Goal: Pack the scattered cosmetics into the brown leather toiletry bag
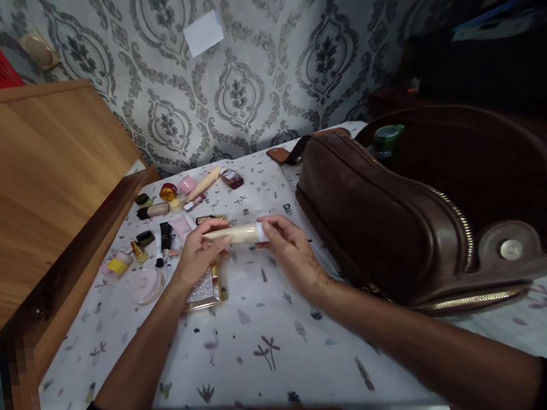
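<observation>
Between my two hands a cream-coloured squeeze tube (243,234) with a white cap is held level above the table. My left hand (202,248) is closed on the tube's body end. At the other end, the fingers of my right hand (289,246) grip the white cap. Partly under my left hand lies a gold-edged case with a glittery silver top (204,288). Close by on the left are a pale pink tube (180,227), a black tube (165,236) and a round pink compact (147,285).
A large brown leather bag (386,217) stands open on the right, a green-lidded jar (388,139) at its opening. Several cosmetics, including a pink jar (187,184) and a dark red bottle (232,178), lie at the back left. A wooden panel (38,175) borders the table's left.
</observation>
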The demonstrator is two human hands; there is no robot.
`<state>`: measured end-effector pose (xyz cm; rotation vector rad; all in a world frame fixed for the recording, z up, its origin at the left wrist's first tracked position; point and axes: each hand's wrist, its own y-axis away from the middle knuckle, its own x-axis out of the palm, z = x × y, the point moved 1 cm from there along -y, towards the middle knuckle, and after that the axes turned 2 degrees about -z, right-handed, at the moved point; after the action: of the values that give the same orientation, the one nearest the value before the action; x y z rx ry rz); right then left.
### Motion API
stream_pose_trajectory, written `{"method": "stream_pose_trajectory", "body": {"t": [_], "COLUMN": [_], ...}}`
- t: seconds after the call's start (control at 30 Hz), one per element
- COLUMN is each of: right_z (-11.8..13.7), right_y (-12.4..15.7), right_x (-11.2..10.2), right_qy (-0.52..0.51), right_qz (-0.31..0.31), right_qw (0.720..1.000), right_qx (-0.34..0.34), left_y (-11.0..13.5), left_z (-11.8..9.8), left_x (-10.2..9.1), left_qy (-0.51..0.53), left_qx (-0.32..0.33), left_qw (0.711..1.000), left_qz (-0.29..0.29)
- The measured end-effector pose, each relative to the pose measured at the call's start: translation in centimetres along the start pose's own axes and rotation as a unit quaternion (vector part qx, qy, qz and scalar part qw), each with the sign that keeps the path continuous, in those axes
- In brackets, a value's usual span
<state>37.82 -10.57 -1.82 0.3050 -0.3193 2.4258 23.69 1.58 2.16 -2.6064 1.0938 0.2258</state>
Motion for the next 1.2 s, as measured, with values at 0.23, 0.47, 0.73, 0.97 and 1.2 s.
{"method": "stream_pose_trajectory", "body": {"t": [0.23, 0.47, 0.73, 0.97, 1.2], "right_z": [-0.2, 0.7, 1.3, 1.5, 1.8], "right_y": [-0.1, 0.6, 1.2, 1.2, 1.0], "right_x": [0.0, 0.1, 0.2, -0.1, 0.1], "right_qy": [0.000, 0.040, 0.107, 0.147, 0.124], "right_qz": [0.024, 0.050, 0.081, 0.085, 0.086], "right_qw": [1.000, 0.993, 0.968, 0.958, 0.987], "right_qx": [-0.016, -0.098, -0.210, -0.233, -0.064], "left_y": [0.3, 0.4, -0.2, -0.1, 0.4], "left_z": [-0.4, 0.4, -0.2, 0.0, -0.4], "left_x": [0.1, 0.0, 0.2, 0.1, 0.2], "left_qy": [0.028, 0.082, 0.125, 0.148, 0.109], "left_qx": [-0.063, -0.106, -0.119, -0.123, -0.074], "left_qw": [0.998, 0.990, 0.982, 0.974, 0.981], "left_qz": [-0.007, -0.037, -0.071, -0.121, -0.140]}}
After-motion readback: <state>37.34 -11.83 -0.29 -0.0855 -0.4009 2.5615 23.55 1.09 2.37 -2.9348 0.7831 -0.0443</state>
